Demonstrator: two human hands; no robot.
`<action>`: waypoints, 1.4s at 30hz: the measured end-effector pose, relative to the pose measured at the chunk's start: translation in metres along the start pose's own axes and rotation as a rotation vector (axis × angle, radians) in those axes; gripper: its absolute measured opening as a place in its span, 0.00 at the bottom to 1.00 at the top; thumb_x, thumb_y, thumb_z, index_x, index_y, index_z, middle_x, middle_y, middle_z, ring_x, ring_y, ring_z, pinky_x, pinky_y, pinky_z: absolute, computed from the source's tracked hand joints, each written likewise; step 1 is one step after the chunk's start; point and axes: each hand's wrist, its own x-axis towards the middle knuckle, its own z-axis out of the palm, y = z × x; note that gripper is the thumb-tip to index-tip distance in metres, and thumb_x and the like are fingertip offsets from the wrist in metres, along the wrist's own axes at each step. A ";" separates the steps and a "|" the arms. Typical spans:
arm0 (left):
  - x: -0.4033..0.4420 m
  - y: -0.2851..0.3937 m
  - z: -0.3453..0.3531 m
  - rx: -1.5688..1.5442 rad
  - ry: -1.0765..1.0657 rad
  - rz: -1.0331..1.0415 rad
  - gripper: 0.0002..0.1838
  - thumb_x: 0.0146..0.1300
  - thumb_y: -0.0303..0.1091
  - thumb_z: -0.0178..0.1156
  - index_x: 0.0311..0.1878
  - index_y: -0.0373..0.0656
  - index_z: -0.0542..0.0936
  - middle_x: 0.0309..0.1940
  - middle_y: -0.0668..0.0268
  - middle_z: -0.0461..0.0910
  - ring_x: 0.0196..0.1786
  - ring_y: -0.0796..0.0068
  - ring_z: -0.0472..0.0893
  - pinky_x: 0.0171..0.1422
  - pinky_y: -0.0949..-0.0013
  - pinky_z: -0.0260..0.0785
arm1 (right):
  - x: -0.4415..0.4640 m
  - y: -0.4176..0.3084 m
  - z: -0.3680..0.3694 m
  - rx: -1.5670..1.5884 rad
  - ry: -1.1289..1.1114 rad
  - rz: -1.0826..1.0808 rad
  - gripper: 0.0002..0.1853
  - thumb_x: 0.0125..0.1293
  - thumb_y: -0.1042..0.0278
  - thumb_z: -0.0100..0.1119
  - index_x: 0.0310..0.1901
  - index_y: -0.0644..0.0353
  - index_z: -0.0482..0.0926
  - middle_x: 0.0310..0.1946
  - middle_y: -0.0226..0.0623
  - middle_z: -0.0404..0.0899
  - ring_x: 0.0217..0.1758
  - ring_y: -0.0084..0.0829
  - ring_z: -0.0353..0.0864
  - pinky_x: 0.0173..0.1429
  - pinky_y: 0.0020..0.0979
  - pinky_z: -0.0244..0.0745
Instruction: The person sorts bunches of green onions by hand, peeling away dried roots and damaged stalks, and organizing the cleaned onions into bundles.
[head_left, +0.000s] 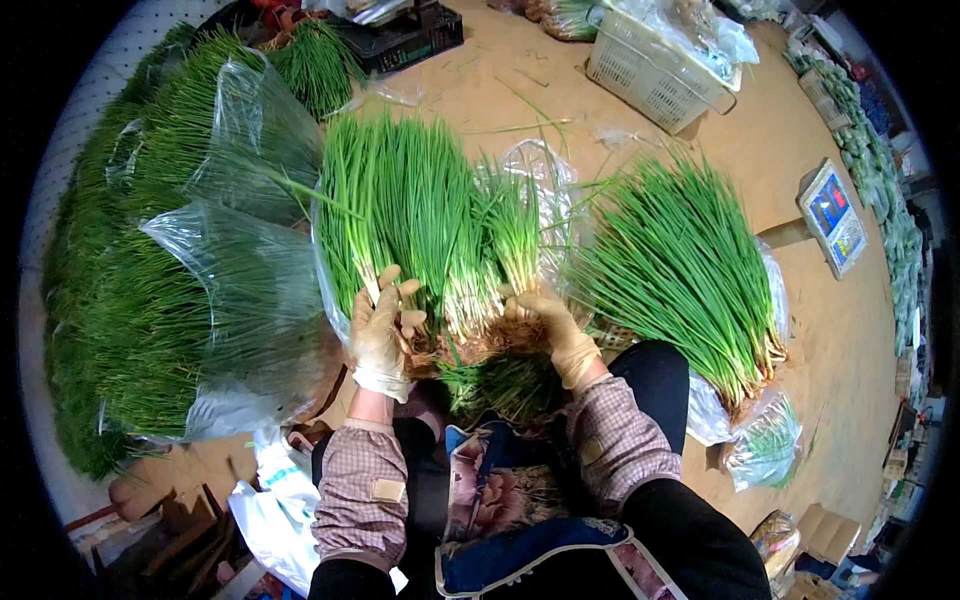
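Observation:
Both my hands wear pale, thin gloves. My left hand [378, 335] is at the lower left of a wide row of green onions [425, 215], its fingers curled at the pale base of a few green onions that stand against the row. My right hand [548, 330] is closed around the root end of a small bunch of green onions [517, 235], whose leaves point away from me. Brown roots [455, 350] lie between the two hands. Clear plastic [545, 175] shows behind the small bunch.
Large plastic-wrapped masses of green onions [150, 330] stand at left. Another heap of green onions [680, 270] lies at right, near a small plastic bag [765, 445]. A white basket [655, 80] and black crate [415, 45] are at the back. A blue-labelled panel [833, 218] is farther right.

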 end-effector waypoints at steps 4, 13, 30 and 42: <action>-0.008 -0.013 -0.006 -0.054 -0.004 -0.106 0.13 0.65 0.33 0.51 0.49 0.35 0.71 0.34 0.58 0.81 0.18 0.82 0.77 0.15 0.86 0.67 | -0.018 -0.005 0.004 -0.300 0.003 -0.071 0.23 0.58 0.67 0.51 0.54 0.69 0.70 0.28 0.28 0.75 0.32 0.20 0.72 0.39 0.20 0.68; -0.076 -0.040 0.011 -0.098 0.026 -0.097 0.14 0.64 0.35 0.52 0.46 0.35 0.72 0.32 0.58 0.81 0.17 0.82 0.76 0.13 0.85 0.62 | -0.064 -0.004 0.042 -0.480 -0.106 -0.099 0.18 0.59 0.70 0.53 0.51 0.64 0.72 0.33 0.31 0.78 0.37 0.23 0.75 0.44 0.24 0.69; -0.126 -0.068 0.005 -0.200 -0.244 -0.294 0.22 0.61 0.41 0.57 0.54 0.37 0.71 0.44 0.63 0.77 0.44 0.75 0.77 0.47 0.73 0.71 | -0.087 0.031 0.045 -1.886 -0.175 -0.728 0.18 0.65 0.53 0.44 0.39 0.60 0.77 0.36 0.49 0.77 0.42 0.45 0.76 0.45 0.39 0.70; -0.135 -0.066 0.008 -0.190 -0.279 -0.306 0.31 0.52 0.31 0.59 0.60 0.36 0.61 0.49 0.50 0.74 0.48 0.60 0.77 0.57 0.63 0.67 | -0.053 0.035 0.063 -0.613 0.181 0.043 0.14 0.58 0.70 0.58 0.45 0.66 0.75 0.40 0.37 0.74 0.42 0.28 0.73 0.52 0.29 0.68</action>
